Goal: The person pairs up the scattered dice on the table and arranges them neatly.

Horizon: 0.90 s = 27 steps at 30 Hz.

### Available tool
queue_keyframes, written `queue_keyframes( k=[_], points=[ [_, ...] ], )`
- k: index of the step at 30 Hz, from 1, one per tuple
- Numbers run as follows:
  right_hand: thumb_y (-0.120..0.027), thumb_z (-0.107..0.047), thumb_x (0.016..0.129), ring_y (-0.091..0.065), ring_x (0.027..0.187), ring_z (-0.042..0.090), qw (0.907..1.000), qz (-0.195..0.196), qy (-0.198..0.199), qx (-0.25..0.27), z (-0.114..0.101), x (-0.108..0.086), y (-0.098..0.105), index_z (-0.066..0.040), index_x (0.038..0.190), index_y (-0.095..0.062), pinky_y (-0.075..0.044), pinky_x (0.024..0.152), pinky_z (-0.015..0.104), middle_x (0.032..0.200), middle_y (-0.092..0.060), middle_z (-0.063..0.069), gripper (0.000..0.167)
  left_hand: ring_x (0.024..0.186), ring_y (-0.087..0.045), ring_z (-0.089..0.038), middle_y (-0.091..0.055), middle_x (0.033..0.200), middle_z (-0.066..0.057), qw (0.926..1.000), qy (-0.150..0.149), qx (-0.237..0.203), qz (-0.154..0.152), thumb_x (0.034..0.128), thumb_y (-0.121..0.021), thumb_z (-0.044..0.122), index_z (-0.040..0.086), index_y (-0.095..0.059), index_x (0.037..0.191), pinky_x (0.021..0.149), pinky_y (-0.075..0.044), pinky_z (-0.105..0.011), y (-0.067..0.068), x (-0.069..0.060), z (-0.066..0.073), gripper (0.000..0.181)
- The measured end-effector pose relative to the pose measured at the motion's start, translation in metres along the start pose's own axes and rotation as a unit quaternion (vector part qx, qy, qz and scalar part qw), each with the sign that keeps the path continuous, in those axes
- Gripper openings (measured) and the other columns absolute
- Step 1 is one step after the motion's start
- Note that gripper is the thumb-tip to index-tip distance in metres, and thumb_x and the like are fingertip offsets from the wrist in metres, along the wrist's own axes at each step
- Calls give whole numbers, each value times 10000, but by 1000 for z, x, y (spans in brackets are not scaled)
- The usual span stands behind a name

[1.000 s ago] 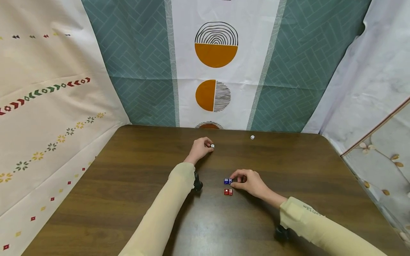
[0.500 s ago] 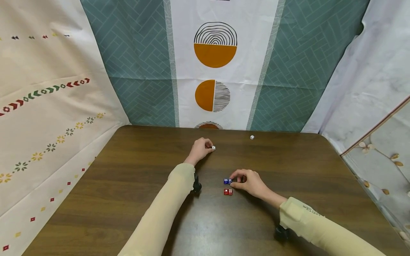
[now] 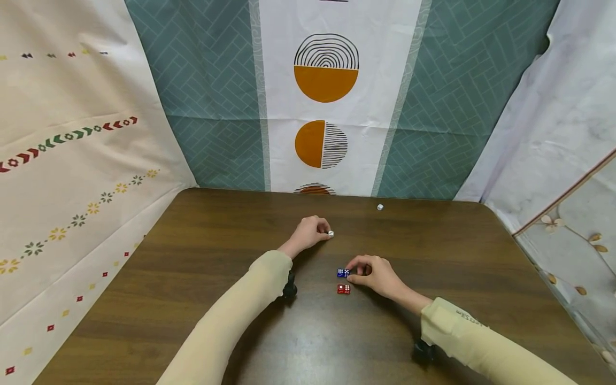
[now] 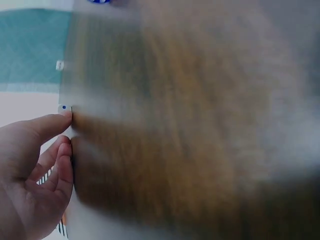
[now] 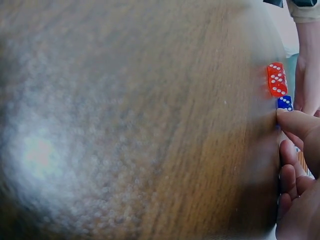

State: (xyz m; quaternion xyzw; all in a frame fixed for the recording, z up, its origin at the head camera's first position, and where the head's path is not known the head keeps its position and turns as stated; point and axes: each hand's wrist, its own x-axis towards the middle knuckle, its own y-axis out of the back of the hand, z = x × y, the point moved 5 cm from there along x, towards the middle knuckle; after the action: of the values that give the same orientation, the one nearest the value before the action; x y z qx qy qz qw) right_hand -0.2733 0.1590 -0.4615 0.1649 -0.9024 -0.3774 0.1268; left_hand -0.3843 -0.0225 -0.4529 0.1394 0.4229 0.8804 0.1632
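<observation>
In the head view my left hand point(image 3: 310, 232) pinches a white die point(image 3: 330, 234) at its fingertips, above and left of the blue dice. My right hand point(image 3: 377, 275) holds the right end of two blue dice point(image 3: 343, 272) that sit side by side, thumb and finger on the right die. Just below them, two red dice point(image 3: 344, 289) touch in a row. The left wrist view shows the white die point(image 4: 64, 109) at the thumb tip of the left hand point(image 4: 40, 170). In the right wrist view the thumb of the right hand point(image 5: 302, 165) touches a blue die point(image 5: 284, 103) beside the red dice point(image 5: 277, 79).
Another white die point(image 3: 380, 207) lies near the far edge of the brown wooden table point(image 3: 192, 278). Patterned cloths point(image 3: 216, 96) hang behind the table and at both sides.
My left hand has moved right and nearer with the white die, toward the blue dice. The right hand, the blue dice and the red dice have stayed in place.
</observation>
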Motion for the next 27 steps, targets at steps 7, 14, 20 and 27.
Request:
queue_keyframes(
  k=[7, 14, 20, 27],
  points=[
    [-801, -225, 827, -455, 619, 52, 10000, 5, -11, -21, 1, 0, 0, -226, 957, -736, -378, 581, 206, 731, -566, -67, 145, 730, -521, -117, -634, 840, -50, 10000, -11, -78, -6, 872, -759, 176, 111, -719, 912, 659, -408, -222, -6, -12, 9, 86],
    [-800, -223, 828, -457, 617, 52, 10000, 22, -25, -21, 1, 0, 0, -228, 953, -734, -378, 576, 206, 733, -572, -65, 142, 686, -500, -92, -629, 793, -31, 9998, -146, -77, -72, 858, -774, 190, 122, -719, 901, 625, -385, -207, -12, -26, 23, 97],
    [-798, -219, 830, -457, 621, 58, 10000, 9, -62, -14, 1, -1, 0, -223, 954, -734, -377, 575, 207, 734, -569, -61, 140, 677, -500, -79, -632, 786, -11, 9994, -236, -115, -217, 861, -772, 197, 144, -727, 906, 605, -380, -197, -17, -36, 28, 84],
    [-799, -211, 827, -448, 603, 50, 10000, 41, -43, 1, -1, -1, 1, -215, 950, -734, -370, 563, 203, 728, -566, -61, 140, 693, -500, -71, -632, 785, -14, 9990, -339, -119, -282, 857, -777, 190, 138, -730, 906, 635, -385, -198, -18, -45, 32, 86]
  ],
)
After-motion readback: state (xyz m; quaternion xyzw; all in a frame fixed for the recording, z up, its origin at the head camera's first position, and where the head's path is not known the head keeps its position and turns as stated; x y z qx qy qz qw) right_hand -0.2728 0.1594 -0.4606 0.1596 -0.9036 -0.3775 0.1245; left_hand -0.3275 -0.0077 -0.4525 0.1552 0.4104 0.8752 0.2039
